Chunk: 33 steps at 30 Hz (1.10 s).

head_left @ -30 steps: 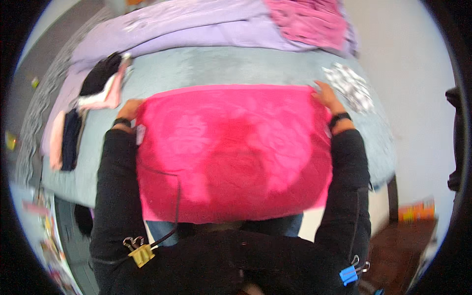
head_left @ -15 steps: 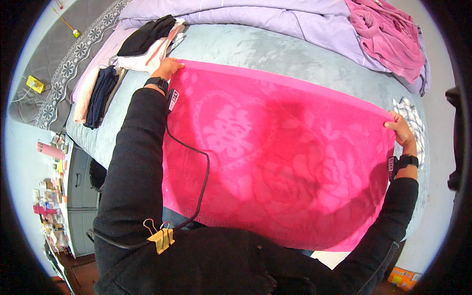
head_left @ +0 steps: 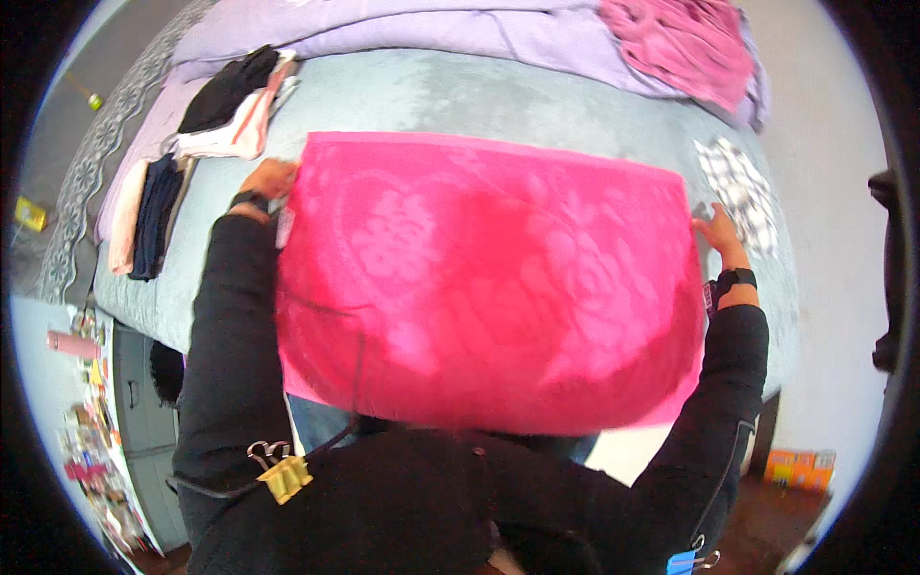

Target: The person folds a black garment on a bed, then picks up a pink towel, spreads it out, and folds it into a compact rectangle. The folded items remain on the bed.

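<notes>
A bright pink towel (head_left: 479,278) with a heart and rose pattern lies spread out in front of me. Its far part rests on the bed, and its near edge curves down toward my lap. At the towel's left edge, below its far corner, is my left hand (head_left: 267,179); its fingertips are blurred and partly hidden by the edge. My right hand (head_left: 724,233) is beside the right edge, thumb and forefinger apart, the thumb close to the cloth. Both far corners stick out free of my hands.
Folded dark and light clothes (head_left: 230,105) lie at the bed's left, with more folded clothes (head_left: 153,216) nearer. A checked cloth (head_left: 738,192) lies right of the towel. Purple bedding (head_left: 460,29) and a dark pink blanket (head_left: 680,48) are at the back. Left stands a grey cabinet (head_left: 144,402).
The view has shifted, and the towel now lies flatter and squarer. My hands have come off its far corners and sit lower along its sides; the right fingers have opened from their pinch.
</notes>
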Each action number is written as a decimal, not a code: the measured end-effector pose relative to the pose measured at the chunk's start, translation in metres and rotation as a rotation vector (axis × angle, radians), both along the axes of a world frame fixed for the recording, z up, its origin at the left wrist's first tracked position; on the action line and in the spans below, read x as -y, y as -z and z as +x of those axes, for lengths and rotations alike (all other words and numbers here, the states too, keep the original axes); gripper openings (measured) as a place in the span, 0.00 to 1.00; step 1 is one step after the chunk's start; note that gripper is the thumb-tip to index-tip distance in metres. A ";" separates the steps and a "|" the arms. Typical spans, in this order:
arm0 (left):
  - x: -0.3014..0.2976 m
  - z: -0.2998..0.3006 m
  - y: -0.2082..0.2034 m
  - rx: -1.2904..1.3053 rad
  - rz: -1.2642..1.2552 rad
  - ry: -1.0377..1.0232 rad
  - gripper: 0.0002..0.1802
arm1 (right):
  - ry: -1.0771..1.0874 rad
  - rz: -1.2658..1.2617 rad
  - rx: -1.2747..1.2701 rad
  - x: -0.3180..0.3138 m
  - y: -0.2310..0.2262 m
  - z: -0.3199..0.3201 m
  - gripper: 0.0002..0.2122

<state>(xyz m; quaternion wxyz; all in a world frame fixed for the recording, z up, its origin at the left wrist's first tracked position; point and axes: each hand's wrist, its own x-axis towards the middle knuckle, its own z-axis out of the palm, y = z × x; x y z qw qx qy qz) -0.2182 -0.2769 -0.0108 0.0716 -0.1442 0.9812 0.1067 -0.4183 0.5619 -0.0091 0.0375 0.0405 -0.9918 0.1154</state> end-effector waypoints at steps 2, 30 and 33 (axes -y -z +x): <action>-0.014 0.049 -0.011 0.079 0.597 -0.354 0.24 | 0.171 -0.188 0.297 -0.026 -0.016 0.057 0.34; -0.163 0.337 0.034 -0.703 -0.187 -0.393 0.23 | 0.352 0.015 -0.514 0.029 0.032 0.381 0.18; -0.248 0.295 0.014 -0.919 -0.090 0.049 0.30 | -0.124 -0.288 -0.704 0.138 0.010 0.398 0.24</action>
